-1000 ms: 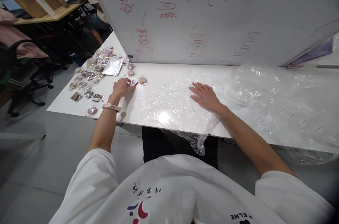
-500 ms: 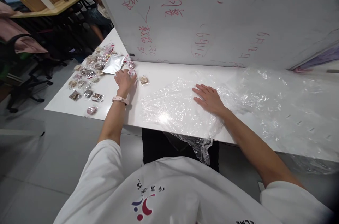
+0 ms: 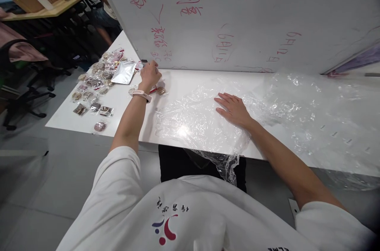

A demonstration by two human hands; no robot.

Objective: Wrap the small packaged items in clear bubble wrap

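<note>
the left hand [image 3: 149,75], with a pale pink band [image 3: 141,94] round its wrist, hovered or rested by the foot of the upright whiteboard [image 3: 237,17] marked in red. its fingers were bent; whether the grip was pinching anything could not be told, the hand hiding what lay beneath. just beside it, on the wrist's right, a round tan piece in clear wrapping [image 3: 161,91] lay on the long white worktop [image 3: 71,118], next to a red-edged wrapper [image 3: 153,89].

the right hand [image 3: 233,109] lay palm down, its grip spread and pinching nothing, on a crinkled sheet of clear plastic [image 3: 190,112] that covered the middle of the worktop and hung over the front edge. more clear plastic film [image 3: 314,108] stretched to the right.

past the left wrist, small clear-wrapped packets [image 3: 95,82] in brown, tan and pink sat clustered at the left end, a flat silver pouch [image 3: 123,73] among them. a round purplish packet [image 3: 100,126] lay apart, near the front edge.
</note>
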